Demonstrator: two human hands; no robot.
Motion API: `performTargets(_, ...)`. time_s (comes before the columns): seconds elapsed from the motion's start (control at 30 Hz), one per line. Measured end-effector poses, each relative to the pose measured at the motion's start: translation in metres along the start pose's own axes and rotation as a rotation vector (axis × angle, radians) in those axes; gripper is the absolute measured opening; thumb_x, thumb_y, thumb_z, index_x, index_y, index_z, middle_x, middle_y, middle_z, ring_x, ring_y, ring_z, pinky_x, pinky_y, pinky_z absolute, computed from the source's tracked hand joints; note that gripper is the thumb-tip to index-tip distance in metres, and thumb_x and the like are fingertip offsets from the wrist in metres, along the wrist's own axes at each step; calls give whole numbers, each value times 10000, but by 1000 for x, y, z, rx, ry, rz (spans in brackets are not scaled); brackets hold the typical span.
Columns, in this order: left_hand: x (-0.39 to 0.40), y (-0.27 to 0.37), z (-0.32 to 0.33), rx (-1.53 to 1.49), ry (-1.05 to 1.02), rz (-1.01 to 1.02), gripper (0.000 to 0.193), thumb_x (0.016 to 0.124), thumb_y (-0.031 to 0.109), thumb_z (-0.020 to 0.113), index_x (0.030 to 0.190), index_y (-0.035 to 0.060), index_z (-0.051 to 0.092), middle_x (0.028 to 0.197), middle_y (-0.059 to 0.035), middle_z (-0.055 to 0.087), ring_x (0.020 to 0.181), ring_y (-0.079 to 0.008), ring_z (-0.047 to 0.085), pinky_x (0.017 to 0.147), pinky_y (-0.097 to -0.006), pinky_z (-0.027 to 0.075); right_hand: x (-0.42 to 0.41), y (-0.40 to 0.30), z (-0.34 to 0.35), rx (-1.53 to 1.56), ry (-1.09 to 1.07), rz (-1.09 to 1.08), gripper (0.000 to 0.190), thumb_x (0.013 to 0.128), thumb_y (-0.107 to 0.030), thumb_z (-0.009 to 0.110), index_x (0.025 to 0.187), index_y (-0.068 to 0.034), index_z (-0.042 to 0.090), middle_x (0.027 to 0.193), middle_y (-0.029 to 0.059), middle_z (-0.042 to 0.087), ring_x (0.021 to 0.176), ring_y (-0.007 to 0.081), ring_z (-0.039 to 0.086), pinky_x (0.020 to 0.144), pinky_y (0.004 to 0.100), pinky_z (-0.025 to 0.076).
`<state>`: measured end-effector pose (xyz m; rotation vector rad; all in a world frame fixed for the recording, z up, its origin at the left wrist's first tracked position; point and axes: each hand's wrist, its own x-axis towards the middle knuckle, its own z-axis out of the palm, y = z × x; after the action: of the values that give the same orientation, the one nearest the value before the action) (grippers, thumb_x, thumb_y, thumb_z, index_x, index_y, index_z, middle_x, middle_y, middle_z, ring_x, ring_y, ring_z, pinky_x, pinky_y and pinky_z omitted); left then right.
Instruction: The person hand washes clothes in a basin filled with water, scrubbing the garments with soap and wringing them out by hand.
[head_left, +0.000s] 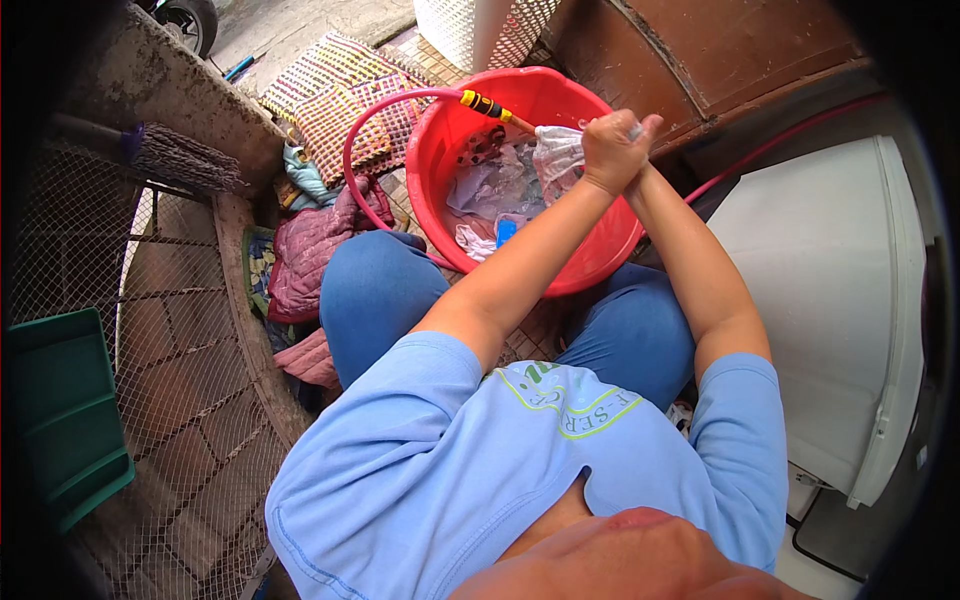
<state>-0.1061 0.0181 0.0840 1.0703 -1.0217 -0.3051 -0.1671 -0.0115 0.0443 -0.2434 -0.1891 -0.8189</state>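
Note:
My left hand (613, 148) is closed on a wet white cloth (557, 154), held over a red plastic tub (429, 187). The cloth hangs out on the left side of the fist. My right hand (642, 166) presses against the left one and is mostly hidden behind it; its fingers do not show. Water and more wet laundry (495, 184) fill the bottom of the tub. A blue block (507, 229), perhaps soap, lies by white fabric at the near side. A pink hose (351, 154) with a black and yellow connector (480, 103) reaches over the rim.
Woven mats (345, 105) and crumpled quilted cloths (315, 247) lie to the left. A mesh gate (180, 315) and a mop head (184, 157) stand farther left. Beyond the tub is a white perforated basket (480, 30). A large off-white appliance (817, 300) stands close on the right.

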Motion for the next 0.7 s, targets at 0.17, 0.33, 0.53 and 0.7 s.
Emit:
performTargets(0.17,9,3,-8,77,238,-29,427,748,198,749,565,29,402,512,-112,404,439,-231,366,444,-350,339,5,-16,10,-1132,801,422,250,896,-385,504,757,-178,528,749,-18,556,708,124,541,599,275,450)
performTargets(0.33,4,13,-13,79,105,113,453,716,194,765,550,29,378,531,-147,410,452,-281,405,473,-372,351,-3,-20,-1,-391,668,27,199,929,-338,469,872,-167,554,843,-9,610,699,127,592,599,303,505)
performTargets(0.53,-1,-18,0,127,174,74,468,785,186,712,527,24,357,492,-138,368,410,-245,326,408,-348,291,-3,-5,32,-866,800,406,372,906,-496,452,835,-154,580,765,1,636,640,154,583,559,282,454)
performTargets(0.7,15,-133,-33,50,18,-329,537,878,414,578,553,5,454,505,-130,446,461,-207,450,472,-405,348,8,-18,68,-1062,828,390,313,896,-426,532,825,-137,629,710,-8,646,569,94,573,424,228,363)
